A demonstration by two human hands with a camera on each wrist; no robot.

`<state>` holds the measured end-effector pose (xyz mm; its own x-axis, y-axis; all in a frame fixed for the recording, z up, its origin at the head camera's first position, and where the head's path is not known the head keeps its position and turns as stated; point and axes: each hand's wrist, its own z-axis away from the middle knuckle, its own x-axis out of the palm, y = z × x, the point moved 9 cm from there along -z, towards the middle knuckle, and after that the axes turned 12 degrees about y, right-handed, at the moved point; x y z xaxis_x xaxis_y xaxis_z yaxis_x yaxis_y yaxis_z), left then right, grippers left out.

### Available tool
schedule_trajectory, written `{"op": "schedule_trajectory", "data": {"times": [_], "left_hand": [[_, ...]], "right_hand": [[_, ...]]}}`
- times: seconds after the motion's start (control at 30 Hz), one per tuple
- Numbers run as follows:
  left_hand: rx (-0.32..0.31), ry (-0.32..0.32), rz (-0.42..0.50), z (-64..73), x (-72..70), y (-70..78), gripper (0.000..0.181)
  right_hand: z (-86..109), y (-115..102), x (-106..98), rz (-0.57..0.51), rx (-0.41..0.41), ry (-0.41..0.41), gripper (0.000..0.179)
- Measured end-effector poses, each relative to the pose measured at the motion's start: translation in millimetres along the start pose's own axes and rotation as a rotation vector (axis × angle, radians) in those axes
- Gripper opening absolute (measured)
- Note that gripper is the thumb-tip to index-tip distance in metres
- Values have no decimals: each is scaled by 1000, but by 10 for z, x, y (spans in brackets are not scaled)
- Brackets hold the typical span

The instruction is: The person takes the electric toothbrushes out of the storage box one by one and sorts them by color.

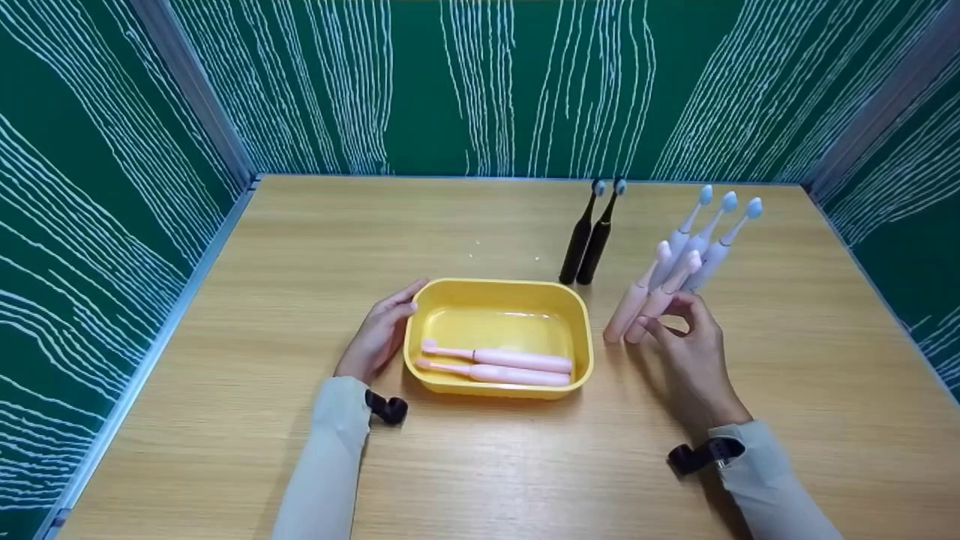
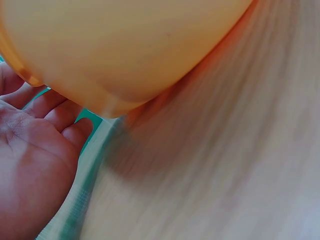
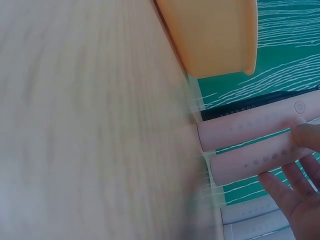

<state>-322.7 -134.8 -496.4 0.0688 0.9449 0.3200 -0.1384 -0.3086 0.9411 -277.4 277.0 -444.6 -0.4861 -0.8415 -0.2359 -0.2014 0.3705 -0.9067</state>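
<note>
My left hand (image 1: pixel 382 334) holds the left end of a yellow tray (image 1: pixel 499 285), thumb at the rim and fingers along the outer wall. In the tray lie two pink electric toothbrushes (image 1: pixel 521 359), side by side with heads to the left. To its right my right hand (image 1: pixel 694 349) pinches the handle of an upright pink electric toothbrush (image 1: pixel 654 304) between thumb and fingers. Another upright pink electric toothbrush (image 1: pixel 627 309) stands just left of it. The right wrist view shows the pinched handle (image 3: pixel 260 159) with a row of small marks.
Behind the pink pair stand three white electric toothbrushes (image 1: pixel 712 259) with pale blue heads. Two black electric toothbrushes (image 1: pixel 595 247) stand upright behind the tray's right corner. Small white specks dot the wooden table (image 1: pixel 337 240), and green patterned walls (image 1: pixel 420 82) enclose it.
</note>
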Motion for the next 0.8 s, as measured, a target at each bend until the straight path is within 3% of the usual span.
{"op": "schedule_trajectory", "data": {"times": [0.47, 0.67, 0.8], "left_hand": [[4, 5, 4, -10, -13, -7, 52], [1, 7, 7, -15, -12, -8, 52], [-2, -4, -9, -10, -1, -12, 52]], "right_hand": [[28, 83, 36, 78, 1, -82, 43], [9, 114, 43, 73, 37, -84, 44], [-11, 58, 43, 54, 18, -60, 43]]}}
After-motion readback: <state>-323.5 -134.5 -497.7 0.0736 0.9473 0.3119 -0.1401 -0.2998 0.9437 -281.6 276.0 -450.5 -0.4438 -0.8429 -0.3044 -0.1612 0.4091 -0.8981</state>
